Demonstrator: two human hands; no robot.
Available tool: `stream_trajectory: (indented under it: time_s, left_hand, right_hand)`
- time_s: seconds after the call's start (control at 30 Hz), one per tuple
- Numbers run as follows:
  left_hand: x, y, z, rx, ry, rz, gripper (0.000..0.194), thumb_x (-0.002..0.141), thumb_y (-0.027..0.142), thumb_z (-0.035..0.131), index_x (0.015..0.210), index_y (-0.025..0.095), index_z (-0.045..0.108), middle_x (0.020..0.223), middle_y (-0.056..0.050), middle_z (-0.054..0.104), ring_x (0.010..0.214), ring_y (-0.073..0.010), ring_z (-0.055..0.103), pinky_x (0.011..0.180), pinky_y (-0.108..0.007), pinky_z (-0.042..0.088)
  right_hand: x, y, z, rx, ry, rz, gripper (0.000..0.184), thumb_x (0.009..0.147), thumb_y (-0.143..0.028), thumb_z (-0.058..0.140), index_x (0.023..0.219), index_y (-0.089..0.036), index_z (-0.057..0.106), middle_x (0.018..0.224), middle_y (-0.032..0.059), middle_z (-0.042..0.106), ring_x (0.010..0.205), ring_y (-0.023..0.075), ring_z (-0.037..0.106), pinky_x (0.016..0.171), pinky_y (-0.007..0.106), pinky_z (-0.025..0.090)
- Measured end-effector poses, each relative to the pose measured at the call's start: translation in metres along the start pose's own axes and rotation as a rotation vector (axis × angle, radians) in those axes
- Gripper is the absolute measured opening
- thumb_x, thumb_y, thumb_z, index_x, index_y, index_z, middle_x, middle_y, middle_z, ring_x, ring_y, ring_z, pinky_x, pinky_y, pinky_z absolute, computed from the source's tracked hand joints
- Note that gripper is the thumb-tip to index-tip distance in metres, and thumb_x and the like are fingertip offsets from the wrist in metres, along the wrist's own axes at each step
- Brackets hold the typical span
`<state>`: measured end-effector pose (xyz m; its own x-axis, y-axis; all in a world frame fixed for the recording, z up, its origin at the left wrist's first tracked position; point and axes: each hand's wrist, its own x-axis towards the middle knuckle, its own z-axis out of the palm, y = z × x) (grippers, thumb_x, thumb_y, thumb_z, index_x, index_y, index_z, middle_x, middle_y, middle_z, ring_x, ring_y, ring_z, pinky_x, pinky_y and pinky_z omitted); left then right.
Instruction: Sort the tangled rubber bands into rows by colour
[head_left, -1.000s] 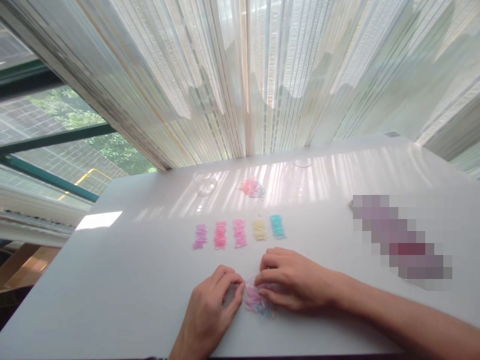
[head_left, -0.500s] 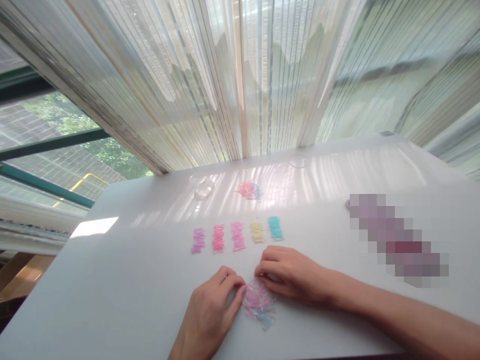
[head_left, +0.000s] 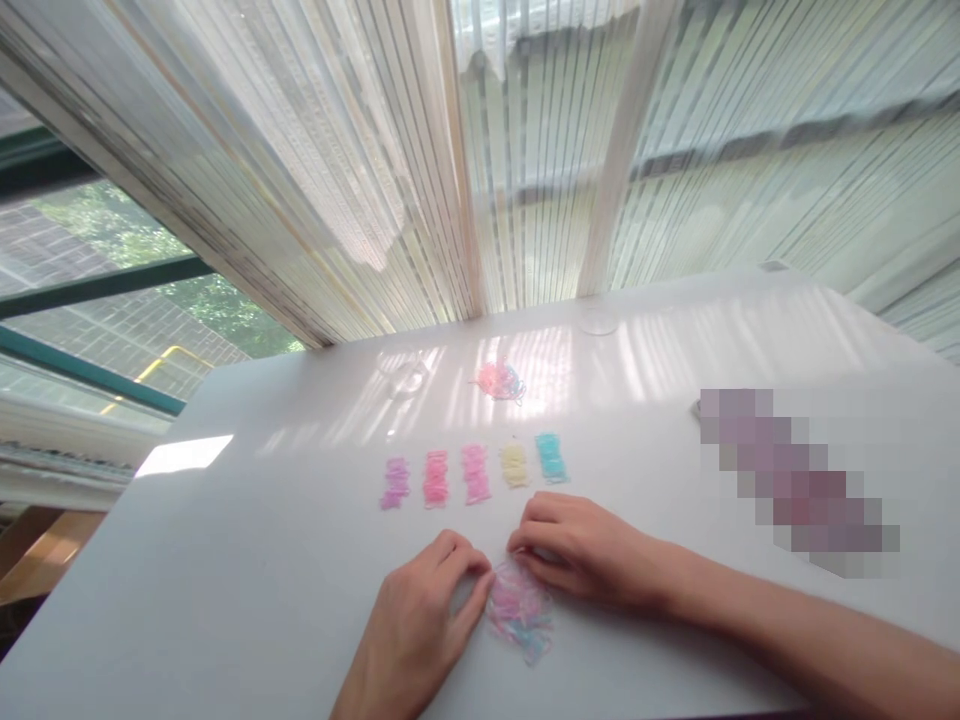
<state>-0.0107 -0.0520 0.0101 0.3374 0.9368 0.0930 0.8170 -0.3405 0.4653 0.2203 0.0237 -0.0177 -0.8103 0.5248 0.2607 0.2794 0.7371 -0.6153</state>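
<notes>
- White table under and around both hands; striped curtain beyond them.
- Far left of the left hand: box, low; green window frame above it.
- Purple bands: just beyond the left hand, leftmost of five small groups in a row.
- Clear dish: farther out, past the purple bands.
- Left hand: thumb and fingertips drawn together at the left edge of the near pile; cannot tell if a band is pinched.
- Coral bands, then pink bands: beyond the left hand's fingers.
- Far pile: mixed colours, well beyond both hands.
- Yellow bands, teal bands: just beyond the right hand.
- Near pile: pink, blue and clear tangle, on the table between the hands.
- Right hand: fingers curled at the pile's upper right edge; grip hidden, cannot tell.
- Clear ring: faint, far beyond the right hand.
- Pixelated item: well right of the right hand.
</notes>
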Motion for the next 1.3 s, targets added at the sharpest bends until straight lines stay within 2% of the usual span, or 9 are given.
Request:
stream_trajectory:
  time_s: [0.2,0.4,0.53,0.67,0.8,1.03,1.17,1.3]
  left_hand:
    - [0.006,0.001,0.003,0.055,0.018,0.045,0.014,0.091,0.013,0.057,0.083,0.023,0.061,0.079,0.003,0.069,0.063,-0.0151,0.068,0.058,-0.024,0.048]
    - [0.008,0.003,-0.002,-0.042,0.068,0.076,0.013,0.096,0.016,0.054,0.088,0.022,0.062,0.078,0.002,0.068,0.057,-0.0121,0.062,0.057,-0.022,0.048]
    - [0.009,0.002,0.0,-0.11,0.072,0.068,0.015,0.098,0.017,0.054,0.089,0.022,0.065,0.07,0.004,0.066,0.054,-0.011,0.059,0.055,-0.02,0.048]
    - [0.006,-0.003,0.006,-0.198,0.115,0.067,0.013,0.096,0.015,0.057,0.089,0.022,0.065,0.074,0.003,0.068,0.054,-0.0103,0.057,0.054,-0.019,0.047]
    - [0.004,-0.005,0.013,-0.288,0.107,0.045,0.009,0.095,0.016,0.062,0.091,0.022,0.067,0.076,0.003,0.069,0.054,-0.01,0.053,0.054,-0.019,0.046]
    - [0.001,-0.007,0.025,-0.379,0.156,-0.052,0.011,0.091,0.014,0.062,0.095,0.021,0.068,0.073,0.002,0.066,0.052,-0.0097,0.051,0.05,-0.019,0.045]
    - [0.0,-0.006,0.026,-0.395,0.183,-0.032,0.01,0.091,0.014,0.064,0.096,0.021,0.069,0.08,0.001,0.07,0.053,-0.0097,0.052,0.051,-0.019,0.047]
    - [0.0,-0.006,0.024,-0.399,0.178,-0.038,0.008,0.094,0.016,0.063,0.093,0.021,0.07,0.078,0.001,0.07,0.054,-0.01,0.052,0.052,-0.019,0.046]
  right_hand:
    - [0.0,-0.001,-0.001,0.011,-0.012,0.017,0.016,0.099,-0.018,0.058,0.103,-0.018,0.073,0.091,0.0061,0.066,0.08,0.0171,0.06,0.075,0.027,0.048]
    - [0.0,-0.003,-0.002,0.055,0.003,0.016,0.017,0.1,-0.024,0.06,0.11,-0.017,0.072,0.091,0.0061,0.067,0.082,0.0178,0.061,0.076,0.028,0.048]
    - [0.0,-0.001,0.0,0.094,0.05,0.012,0.019,0.102,-0.025,0.055,0.102,-0.017,0.072,0.087,0.0052,0.067,0.078,0.0167,0.06,0.073,0.028,0.047]
    - [0.0,0.0,0.001,0.146,0.087,0.011,0.018,0.101,-0.026,0.056,0.099,-0.018,0.072,0.084,0.0042,0.067,0.076,0.0159,0.059,0.071,0.027,0.046]
    - [0.0,-0.001,0.002,0.17,0.095,0.017,0.015,0.099,-0.026,0.059,0.102,-0.018,0.071,0.085,0.0039,0.066,0.076,0.0159,0.058,0.071,0.026,0.047]
    - [0.0,-0.001,0.001,0.152,0.093,0.025,0.013,0.098,-0.022,0.061,0.099,-0.018,0.074,0.084,0.0042,0.066,0.076,0.0153,0.06,0.071,0.025,0.049]
    - [-0.001,-0.001,0.002,0.17,0.131,0.019,0.017,0.1,-0.024,0.059,0.101,-0.02,0.076,0.085,0.0047,0.066,0.075,0.015,0.061,0.069,0.025,0.049]
    - [0.0,-0.001,0.003,0.173,0.145,0.017,0.019,0.1,-0.023,0.059,0.101,-0.019,0.077,0.085,0.0047,0.067,0.075,0.0146,0.061,0.069,0.024,0.049]
